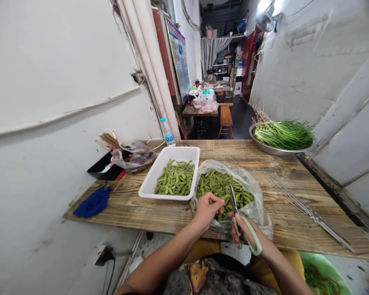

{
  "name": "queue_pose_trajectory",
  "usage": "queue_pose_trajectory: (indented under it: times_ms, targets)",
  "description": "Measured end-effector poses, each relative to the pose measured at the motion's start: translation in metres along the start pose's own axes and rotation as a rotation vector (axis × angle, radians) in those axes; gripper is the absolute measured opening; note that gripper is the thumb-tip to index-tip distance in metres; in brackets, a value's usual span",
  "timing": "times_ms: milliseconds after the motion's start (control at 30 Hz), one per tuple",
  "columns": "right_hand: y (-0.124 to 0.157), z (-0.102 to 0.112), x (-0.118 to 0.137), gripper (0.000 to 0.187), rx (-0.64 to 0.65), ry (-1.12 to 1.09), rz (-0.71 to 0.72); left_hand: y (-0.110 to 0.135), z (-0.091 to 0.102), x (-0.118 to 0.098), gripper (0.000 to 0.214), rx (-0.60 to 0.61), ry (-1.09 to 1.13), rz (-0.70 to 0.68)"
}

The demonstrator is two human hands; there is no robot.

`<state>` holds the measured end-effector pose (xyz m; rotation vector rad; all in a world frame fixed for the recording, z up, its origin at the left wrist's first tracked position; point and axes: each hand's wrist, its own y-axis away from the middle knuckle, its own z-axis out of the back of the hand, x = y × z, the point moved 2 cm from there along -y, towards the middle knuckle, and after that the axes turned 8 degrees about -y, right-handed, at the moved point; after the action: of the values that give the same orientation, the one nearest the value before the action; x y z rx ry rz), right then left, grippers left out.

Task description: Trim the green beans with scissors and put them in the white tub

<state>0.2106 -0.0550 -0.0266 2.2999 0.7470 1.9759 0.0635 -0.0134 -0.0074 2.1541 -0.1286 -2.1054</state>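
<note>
My right hand [241,227] holds a pair of scissors [247,229] with pale green handles. Its metal blades are parted and point up and away, over a clear plastic bag [258,192] full of green edamame pods [215,182]. Close beside the blades, my left hand [206,211] is closed in a pinch above the same bag. What sits between those fingertips is too small to make out. Left of the bag, touching its edge, stands a white plastic tub [146,186] with more edamame pods [175,178] in it.
A steel bowl [278,150] of long green stalks stands at the far right. Metal skewers [313,215] lie along the table's right side. On the left are a blue cloth [94,203], a black box [103,167] and a water bottle [168,133]. A person [210,78] sits farther back.
</note>
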Motion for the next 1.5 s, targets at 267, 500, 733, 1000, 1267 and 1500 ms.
queue_pose_trajectory:
  times_ms: [267,500,733,1000,1267,1500]
  targets:
    - [0.001,0.004,0.000,0.043,-0.007,0.053,0.023,0.002,-0.003,0.002,0.024,-0.024,-0.064,-0.052]
    - [0.007,0.006,0.008,0.039,0.033,0.237,0.068,0.005,-0.006,0.004,0.025,-0.029,-0.088,-0.061]
    - [0.006,-0.003,0.002,0.047,0.034,0.042,0.053,0.009,-0.008,0.001,0.024,-0.057,-0.097,-0.106]
    - [0.007,0.001,0.007,0.041,0.003,0.057,0.081,0.009,-0.007,0.002,0.025,-0.095,-0.129,-0.132]
    - [0.008,-0.001,0.006,0.039,-0.031,-0.010,0.068,0.010,-0.011,0.002,0.025,-0.021,-0.068,-0.102]
    - [0.002,0.006,-0.007,0.047,-0.117,-0.052,0.013,-0.011,0.030,-0.011,0.018,-0.256,-0.221,-0.196]
